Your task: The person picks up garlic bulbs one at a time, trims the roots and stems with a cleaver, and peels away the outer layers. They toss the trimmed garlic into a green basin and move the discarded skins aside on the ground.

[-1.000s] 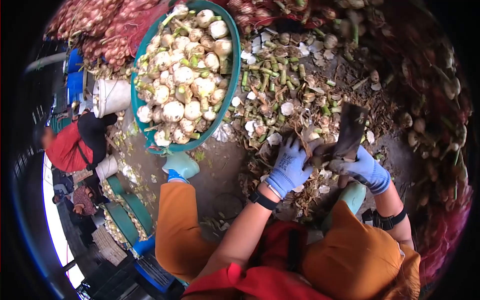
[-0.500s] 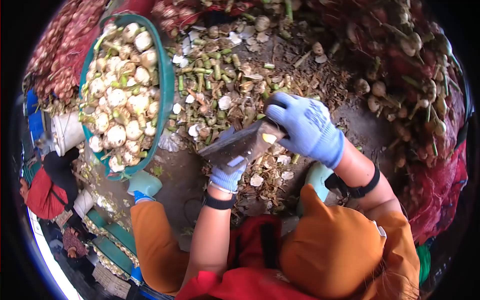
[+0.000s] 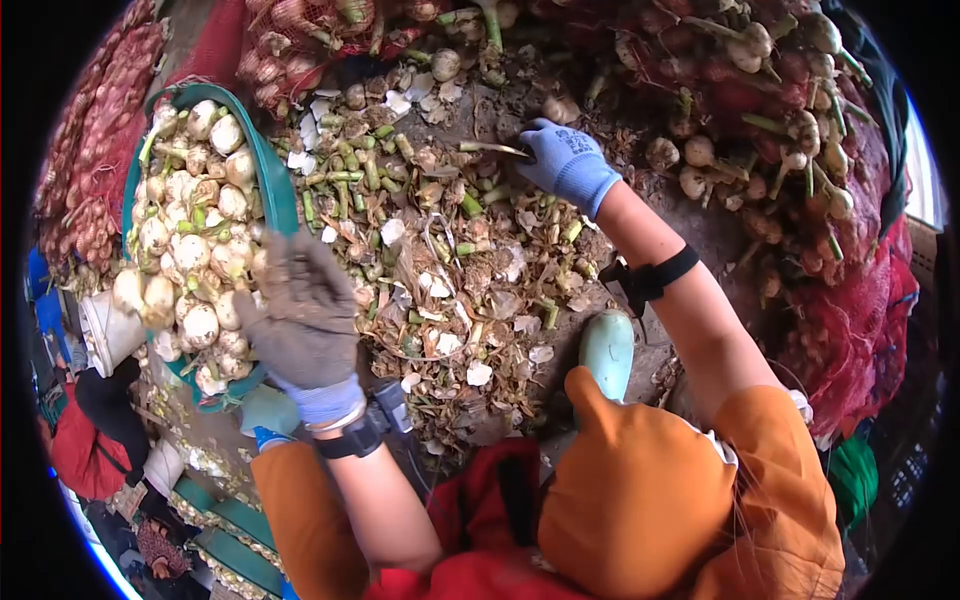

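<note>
My left hand [image 3: 305, 315], in a blue knit glove with a soiled grey palm, is open with spread fingers, slightly blurred, over the right rim of a green tub [image 3: 275, 190]. White garlic bulbs [image 3: 192, 250] with short stalk stubs fill the tub. Farther forward on the right, my right hand [image 3: 568, 165], gloved in blue, has its fingers closed. From them juts a thin pale strip that looks like the knife [image 3: 492, 148] edge-on; its handle is hidden in the grip. A single garlic bulb [image 3: 560, 109] lies just beyond this hand.
Cut green stalks [image 3: 360, 165] and papery skins [image 3: 500, 345] litter the ground. Stalked garlic [image 3: 800, 150] is heaped at right beside a red mesh sack [image 3: 850, 330]. A pale green boot [image 3: 607, 350] stands before me. A person in red [image 3: 90, 440] is at far left.
My left hand has swung from beside the blade to the tub's rim, its palm now showing. My right hand has reached forward, away from me. The blade no longer shows broadside.
</note>
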`<state>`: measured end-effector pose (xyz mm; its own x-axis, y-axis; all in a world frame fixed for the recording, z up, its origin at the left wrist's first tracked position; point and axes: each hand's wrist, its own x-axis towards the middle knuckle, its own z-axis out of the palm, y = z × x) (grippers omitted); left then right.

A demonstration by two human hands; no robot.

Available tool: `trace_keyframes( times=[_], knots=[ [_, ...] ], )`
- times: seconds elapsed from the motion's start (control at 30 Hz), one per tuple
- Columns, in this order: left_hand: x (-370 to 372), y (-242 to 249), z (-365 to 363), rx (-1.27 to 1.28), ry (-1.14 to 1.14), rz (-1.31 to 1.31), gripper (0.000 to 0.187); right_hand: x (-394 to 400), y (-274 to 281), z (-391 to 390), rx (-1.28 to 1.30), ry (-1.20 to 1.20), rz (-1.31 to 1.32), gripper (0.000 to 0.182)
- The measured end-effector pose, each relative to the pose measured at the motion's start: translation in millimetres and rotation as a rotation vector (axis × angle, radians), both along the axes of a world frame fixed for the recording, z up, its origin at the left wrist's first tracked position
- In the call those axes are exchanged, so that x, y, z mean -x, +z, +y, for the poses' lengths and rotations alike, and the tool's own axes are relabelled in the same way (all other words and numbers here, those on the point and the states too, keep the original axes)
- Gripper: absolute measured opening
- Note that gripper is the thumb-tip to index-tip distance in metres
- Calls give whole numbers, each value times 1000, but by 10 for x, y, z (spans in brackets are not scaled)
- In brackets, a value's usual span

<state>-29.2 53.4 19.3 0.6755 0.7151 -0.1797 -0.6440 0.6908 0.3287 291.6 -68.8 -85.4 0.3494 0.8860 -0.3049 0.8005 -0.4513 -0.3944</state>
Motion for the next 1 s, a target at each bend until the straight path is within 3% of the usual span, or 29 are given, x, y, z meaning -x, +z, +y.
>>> trace_keyframes(
  times=[0.07, 0.13, 0.2, 0.27, 0.33, 0.47, 0.53, 0.6, 0.67, 0.73, 0.83, 0.87, 0.93, 1.0],
  knots=[
    [31, -100, -190, 16, -14, 327, 64, 149, 98, -186, -88, -14, 137, 36],
    [132, -120, -300, 40, -33, 388, 57, 205, 284, -427, -127, -65, 347, 34],
    [330, -179, -304, 11, 5, 458, 53, 175, 788, -780, -125, -342, 879, 36],
    [515, -200, -315, -43, -29, 382, 49, 97, 1486, -1203, -51, -533, 894, 30],
    [750, -253, -318, -32, -33, 415, 47, 128, 2228, -1649, -134, -559, 852, 27],
    [1021, -406, -331, 51, 17, 414, 44, 57, 3158, -3048, -17, -760, 715, 33],
    [1048, -502, -305, 32, 37, 348, 43, 237, 3591, -3592, 134, -880, 605, 29],
    [949, -492, -360, -3, 15, 311, 42, 389, 3877, -3704, 520, -928, 548, 25],
    [842, -477, -411, 10, -24, 394, 45, 529, 3859, -3590, 742, -984, 376, 23],
    [714, -318, -529, -21, -54, 389, 43, 376, 3531, -3616, 620, -808, 328, 21],
    [668, -248, -653, -83, -70, 408, 43, 174, 2779, -2918, 114, -659, 462, 25],
    [662, -233, -677, -79, -77, 448, 43, -127, 2255, -2856, 164, -661, 531, 26],
    [645, -207, -725, -70, -87, 533, 44, -392, 1660, -2277, 150, -437, 236, 31],
    [627, -195, -797, -56, -64, 573, 45, -571, 1091, -1863, 334, -362, -202, 33]
  ],
)
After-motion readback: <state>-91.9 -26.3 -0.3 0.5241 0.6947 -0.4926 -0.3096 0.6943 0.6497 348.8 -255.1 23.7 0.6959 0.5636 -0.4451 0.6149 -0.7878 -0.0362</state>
